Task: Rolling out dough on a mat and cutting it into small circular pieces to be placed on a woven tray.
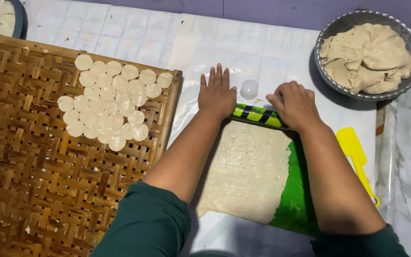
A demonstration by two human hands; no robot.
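Head view: both hands press flat on a green-and-black striped rolling pin [258, 115], left hand [217, 96] open, right hand [295, 104] curled over it, at the far edge of a dough sheet [249, 171] lying on a green mat [295, 200] on the surface.

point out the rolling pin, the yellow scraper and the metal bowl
rolling pin [258, 115], head view, striped middle between the hands
yellow scraper [351, 143], head view, flat blade
metal bowl [346, 21], head view, upper rim

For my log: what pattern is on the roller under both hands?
Green and black stripes on the roller, seen in the head view.
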